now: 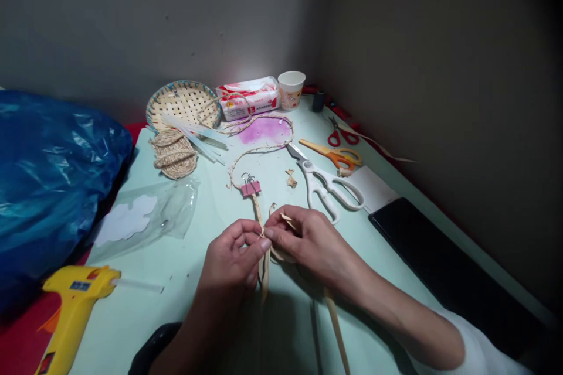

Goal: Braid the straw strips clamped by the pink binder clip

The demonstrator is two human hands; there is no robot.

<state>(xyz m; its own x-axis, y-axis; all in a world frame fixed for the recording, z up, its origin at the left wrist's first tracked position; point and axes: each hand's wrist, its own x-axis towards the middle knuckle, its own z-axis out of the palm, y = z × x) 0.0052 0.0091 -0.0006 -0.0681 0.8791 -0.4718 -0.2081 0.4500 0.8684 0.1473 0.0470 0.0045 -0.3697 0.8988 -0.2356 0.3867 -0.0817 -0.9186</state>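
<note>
Between my two hands runs a pale braided straw cord (257,209), its far part clamped by a pink binder clip (251,188). My left hand (235,249) pinches the near end of the braid between thumb and fingers. Right beside it, my right hand (303,237) is closed on flat straw strands at the same spot. Loose strands (265,275) hang below the fingers, and one long strip (335,322) trails toward the near edge. Beyond the clip the thin cord curves back across the table. White-handled scissors (329,184) lie just past my right hand.
At left are a yellow glue gun (81,290), a blue plastic bag (57,187) and a clear bag (171,211). Farther back sit a coiled straw piece (175,155), glue sticks (204,143), a woven basket (182,102) and a paper cup (291,91). Orange scissors (336,154) and a black slab (440,258) are at right.
</note>
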